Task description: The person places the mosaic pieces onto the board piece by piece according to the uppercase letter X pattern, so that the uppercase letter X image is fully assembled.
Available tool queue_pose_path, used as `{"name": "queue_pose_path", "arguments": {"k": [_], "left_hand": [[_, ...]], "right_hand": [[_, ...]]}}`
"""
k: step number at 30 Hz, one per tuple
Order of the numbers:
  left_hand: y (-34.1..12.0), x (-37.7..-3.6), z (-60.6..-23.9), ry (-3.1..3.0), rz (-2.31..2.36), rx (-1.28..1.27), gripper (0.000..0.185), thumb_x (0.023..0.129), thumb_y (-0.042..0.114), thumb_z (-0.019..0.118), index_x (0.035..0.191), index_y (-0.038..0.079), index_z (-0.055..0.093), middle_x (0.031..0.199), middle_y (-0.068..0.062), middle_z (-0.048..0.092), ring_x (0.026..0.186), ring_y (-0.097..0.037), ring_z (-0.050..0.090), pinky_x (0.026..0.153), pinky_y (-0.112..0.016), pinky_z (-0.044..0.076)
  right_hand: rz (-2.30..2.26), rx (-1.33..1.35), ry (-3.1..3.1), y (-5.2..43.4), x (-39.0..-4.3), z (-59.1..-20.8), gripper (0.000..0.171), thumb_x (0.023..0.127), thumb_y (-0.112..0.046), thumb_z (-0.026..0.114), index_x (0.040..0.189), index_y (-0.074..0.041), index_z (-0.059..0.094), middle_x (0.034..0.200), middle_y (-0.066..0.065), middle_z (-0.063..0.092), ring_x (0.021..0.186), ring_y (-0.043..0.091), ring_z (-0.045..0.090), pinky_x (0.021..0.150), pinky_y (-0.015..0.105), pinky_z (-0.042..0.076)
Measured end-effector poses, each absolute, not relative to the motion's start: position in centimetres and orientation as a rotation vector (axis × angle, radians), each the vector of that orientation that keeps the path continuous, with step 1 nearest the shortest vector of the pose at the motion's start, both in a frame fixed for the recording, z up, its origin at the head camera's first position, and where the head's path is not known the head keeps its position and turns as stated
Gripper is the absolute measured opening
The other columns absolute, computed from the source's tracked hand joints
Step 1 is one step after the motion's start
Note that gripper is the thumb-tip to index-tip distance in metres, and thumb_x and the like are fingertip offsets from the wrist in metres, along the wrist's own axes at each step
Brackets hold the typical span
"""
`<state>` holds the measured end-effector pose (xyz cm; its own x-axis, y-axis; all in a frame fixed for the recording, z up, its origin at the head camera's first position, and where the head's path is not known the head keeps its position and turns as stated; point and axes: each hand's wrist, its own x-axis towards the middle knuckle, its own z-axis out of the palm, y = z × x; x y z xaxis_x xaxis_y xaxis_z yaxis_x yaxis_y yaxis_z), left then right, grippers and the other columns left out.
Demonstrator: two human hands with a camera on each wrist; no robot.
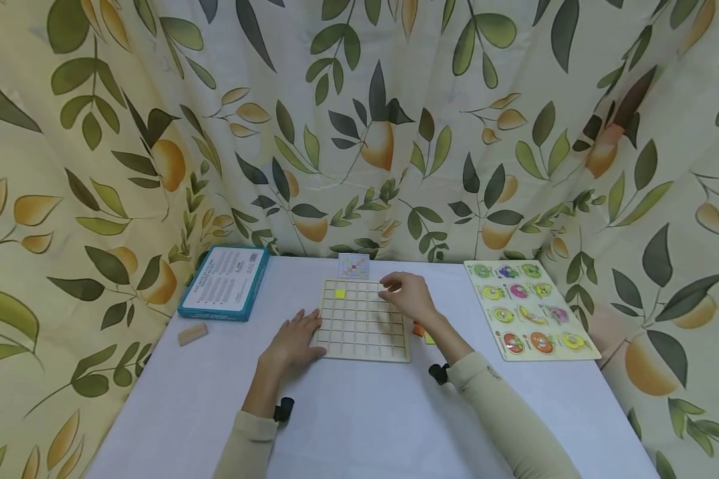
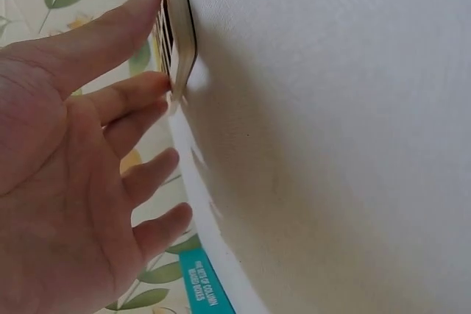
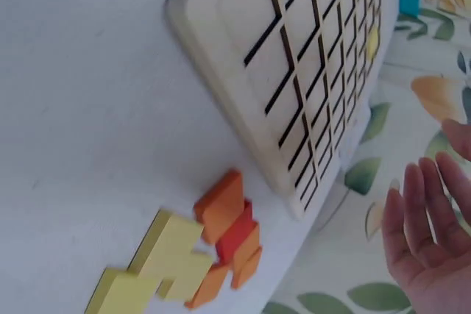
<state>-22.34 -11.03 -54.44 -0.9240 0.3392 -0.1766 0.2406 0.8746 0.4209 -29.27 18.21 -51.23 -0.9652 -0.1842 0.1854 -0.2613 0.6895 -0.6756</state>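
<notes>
Head view shows our left hand (image 1: pixel 295 342) flat on the counter (image 1: pixel 359 426), fingers spread, touching the grid board (image 1: pixel 364 320) at its left edge. Our right hand (image 1: pixel 409 297) hovers relaxed over the board's far right, holding nothing. Orange and yellow blocks (image 3: pixel 199 255) lie beside it.

place: staged tabletop booth | cues: leaf-print curtain (image 1: pixel 359 120) backdrop (three sides), white table (image 1: pixel 359 412), puzzles

You are laying your left hand (image 1: pixel 293 342) flat, fingers (image 2: pixel 136 97) spread straight. You are hovering your right hand (image 1: pixel 409 296) palm down, fingers (image 3: pixel 423 207) loosely extended.
</notes>
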Motion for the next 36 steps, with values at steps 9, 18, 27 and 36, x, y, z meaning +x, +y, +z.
{"name": "queue_pose_path", "arguments": {"k": [9, 18, 27, 36], "left_hand": [[-11.2, -22.9, -54.8, 2.812, 0.617, 0.418, 0.072, 0.091, 0.032, 0.082, 0.152, 0.007, 0.053, 0.166, -0.007, 0.039, 0.158, -0.036, 0.023, 0.127, -0.061, 0.021], [-11.4, -23.0, -54.8, 2.760, 0.639, 0.409, 0.076, 0.092, 0.033, 0.081, 0.156, 0.008, 0.047, 0.168, -0.009, 0.035, 0.159, -0.033, 0.022, 0.129, -0.056, 0.018], [-11.5, -23.4, -54.9, 2.765, 0.617, 0.416, 0.079, 0.090, 0.034, 0.083, 0.156, 0.010, 0.047, 0.168, -0.010, 0.036, 0.159, -0.033, 0.020, 0.129, -0.055, 0.016], [-11.6, -23.4, -54.9, 2.768, 0.553, 0.432, 0.079, 0.091, 0.037, 0.082, 0.156, 0.010, 0.047, 0.168, -0.010, 0.035, 0.160, -0.032, 0.018, 0.130, -0.055, 0.014]], "right_hand": [[1.122, 0.250, -2.787, 21.3, -26.6, -50.3, 0.031, 0.090, -0.019, 0.083, 0.117, -0.006, 0.077, 0.110, 0.011, 0.077, 0.098, 0.028, 0.072, 0.081, 0.044, 0.061], [1.107, 0.174, -2.803, 23.4, -24.5, -50.7, 0.031, 0.090, -0.018, 0.083, 0.117, -0.005, 0.077, 0.110, 0.013, 0.076, 0.100, 0.030, 0.071, 0.079, 0.042, 0.062], [1.092, 0.144, -2.830, 26.0, -22.9, -51.8, 0.033, 0.091, -0.020, 0.082, 0.119, -0.004, 0.076, 0.112, 0.013, 0.076, 0.100, 0.031, 0.073, 0.082, 0.046, 0.061], [1.065, 0.091, -2.900, 28.2, -21.7, -52.3, 0.037, 0.090, -0.015, 0.082, 0.124, -0.002, 0.073, 0.116, 0.016, 0.075, 0.106, 0.036, 0.071, 0.089, 0.051, 0.060]]}}
